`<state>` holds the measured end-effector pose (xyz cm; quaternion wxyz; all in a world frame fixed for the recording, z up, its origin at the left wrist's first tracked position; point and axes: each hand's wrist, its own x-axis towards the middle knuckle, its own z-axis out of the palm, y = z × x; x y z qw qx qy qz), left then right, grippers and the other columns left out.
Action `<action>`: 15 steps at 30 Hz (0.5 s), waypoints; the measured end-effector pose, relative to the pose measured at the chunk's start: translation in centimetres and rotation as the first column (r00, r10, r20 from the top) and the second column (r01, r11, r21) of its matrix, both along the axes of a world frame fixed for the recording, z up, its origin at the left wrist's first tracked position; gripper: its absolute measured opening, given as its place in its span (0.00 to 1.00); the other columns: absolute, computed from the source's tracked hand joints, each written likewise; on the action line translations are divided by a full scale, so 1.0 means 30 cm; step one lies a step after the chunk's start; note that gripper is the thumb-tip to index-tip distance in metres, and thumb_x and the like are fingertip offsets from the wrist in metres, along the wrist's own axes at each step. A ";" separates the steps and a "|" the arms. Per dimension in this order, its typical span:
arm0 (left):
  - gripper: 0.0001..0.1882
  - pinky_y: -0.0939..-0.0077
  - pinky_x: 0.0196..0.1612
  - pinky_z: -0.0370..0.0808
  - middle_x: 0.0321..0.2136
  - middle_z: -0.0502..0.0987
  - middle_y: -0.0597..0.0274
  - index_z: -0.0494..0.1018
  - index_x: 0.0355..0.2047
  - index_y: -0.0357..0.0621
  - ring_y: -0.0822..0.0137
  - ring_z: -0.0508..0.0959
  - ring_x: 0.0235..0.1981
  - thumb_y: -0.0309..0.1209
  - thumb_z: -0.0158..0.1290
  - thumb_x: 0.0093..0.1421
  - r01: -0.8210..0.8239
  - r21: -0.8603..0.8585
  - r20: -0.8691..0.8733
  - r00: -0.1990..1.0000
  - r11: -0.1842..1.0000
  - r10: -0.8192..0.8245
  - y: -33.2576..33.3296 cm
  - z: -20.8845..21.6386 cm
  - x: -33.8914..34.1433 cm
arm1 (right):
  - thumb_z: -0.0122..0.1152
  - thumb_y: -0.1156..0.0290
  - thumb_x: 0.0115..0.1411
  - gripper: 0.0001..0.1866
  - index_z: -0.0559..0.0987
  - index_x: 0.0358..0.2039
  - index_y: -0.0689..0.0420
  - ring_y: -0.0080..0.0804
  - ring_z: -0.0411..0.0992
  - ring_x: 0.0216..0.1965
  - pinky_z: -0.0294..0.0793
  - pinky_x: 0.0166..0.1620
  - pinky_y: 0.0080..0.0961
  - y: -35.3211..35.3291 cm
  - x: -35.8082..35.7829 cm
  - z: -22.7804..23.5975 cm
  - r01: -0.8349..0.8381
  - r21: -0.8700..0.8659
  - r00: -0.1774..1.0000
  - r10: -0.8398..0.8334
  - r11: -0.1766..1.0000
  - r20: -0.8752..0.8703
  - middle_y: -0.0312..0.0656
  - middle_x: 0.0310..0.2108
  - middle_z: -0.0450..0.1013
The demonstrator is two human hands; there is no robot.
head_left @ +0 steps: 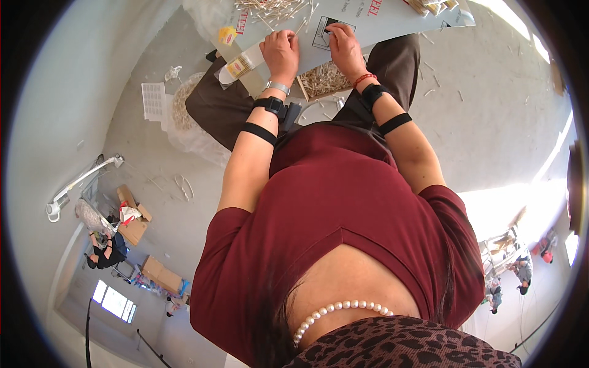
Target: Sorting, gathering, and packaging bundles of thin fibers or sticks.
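Note:
My left hand (281, 54) is over the sheet-covered tabletop (368, 34), its fingers closed in a pinch. A thin cotton swab (301, 26) sticks out at its fingertips. To the right, my right hand (347, 50) is also closed, thumb and fingers pressed together over a black printed drawing; whatever it pinches is too small or hidden to make out. Beyond my left hand lies a loose pile of cotton swabs (276, 8). A clear pack of cotton swabs (238, 66) with a red and yellow label rests left of my left wrist.
Below the tabletop edge, between my knees, sits an open box (324, 84) full of cotton swabs. More bundled swabs (432, 6) stand at the far right. A plastic bag (184, 113) of swabs is on the floor at left. Stray swabs (437, 80) dot the floor at right.

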<state>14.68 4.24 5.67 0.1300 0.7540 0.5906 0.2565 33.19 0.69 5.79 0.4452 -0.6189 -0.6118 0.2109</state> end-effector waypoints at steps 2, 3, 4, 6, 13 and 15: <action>0.05 0.59 0.47 0.67 0.33 0.79 0.64 0.78 0.36 0.50 0.57 0.77 0.40 0.32 0.61 0.60 0.002 0.008 -0.010 1.000 1.000 -0.002 -0.018 0.000 -0.023 | 0.56 0.78 0.64 0.11 0.80 0.46 0.60 0.56 0.76 0.45 0.78 0.48 0.43 0.000 0.000 -0.004 -0.006 -0.007 1.000 0.007 1.000 0.007 0.48 0.49 0.76; 0.05 0.59 0.47 0.67 0.33 0.79 0.64 0.78 0.36 0.50 0.57 0.77 0.40 0.32 0.61 0.60 -0.003 0.005 -0.013 1.000 1.000 0.003 -0.022 0.000 -0.036 | 0.56 0.78 0.64 0.11 0.80 0.46 0.60 0.55 0.76 0.45 0.78 0.48 0.42 0.003 -0.001 -0.003 -0.010 -0.009 1.000 0.010 1.000 0.015 0.48 0.49 0.76; 0.04 0.59 0.46 0.67 0.32 0.79 0.64 0.78 0.35 0.50 0.57 0.77 0.39 0.32 0.61 0.60 0.010 0.024 -0.019 1.000 1.000 -0.009 -0.026 0.000 -0.047 | 0.56 0.78 0.64 0.11 0.80 0.46 0.60 0.55 0.76 0.45 0.78 0.48 0.42 0.005 -0.002 -0.003 -0.015 -0.013 1.000 0.015 1.000 0.013 0.48 0.49 0.76; 0.04 0.59 0.44 0.68 0.31 0.79 0.63 0.78 0.34 0.50 0.57 0.78 0.37 0.32 0.61 0.60 0.022 0.039 -0.025 0.999 0.999 -0.021 -0.031 0.006 -0.060 | 0.55 0.79 0.63 0.11 0.80 0.46 0.60 0.54 0.76 0.44 0.78 0.48 0.42 0.006 0.001 -0.003 -0.024 -0.021 1.000 0.024 0.999 0.004 0.48 0.49 0.75; 0.04 0.66 0.36 0.78 0.30 0.83 0.57 0.80 0.36 0.40 0.59 0.82 0.29 0.25 0.61 0.61 -0.089 -0.131 0.312 0.942 0.987 0.126 -0.028 0.008 -0.078 | 0.55 0.80 0.62 0.13 0.81 0.47 0.59 0.54 0.75 0.47 0.77 0.50 0.42 -0.001 0.003 -0.006 -0.033 0.004 0.999 0.033 0.999 0.037 0.48 0.49 0.75; 0.04 0.64 0.36 0.78 0.31 0.82 0.56 0.79 0.36 0.39 0.57 0.82 0.30 0.24 0.61 0.60 -0.107 -0.187 0.375 0.911 0.977 0.171 -0.024 0.010 -0.081 | 0.55 0.80 0.62 0.14 0.81 0.47 0.59 0.54 0.75 0.48 0.77 0.51 0.42 -0.005 0.003 -0.003 -0.035 -0.018 0.999 0.035 0.999 0.035 0.48 0.50 0.75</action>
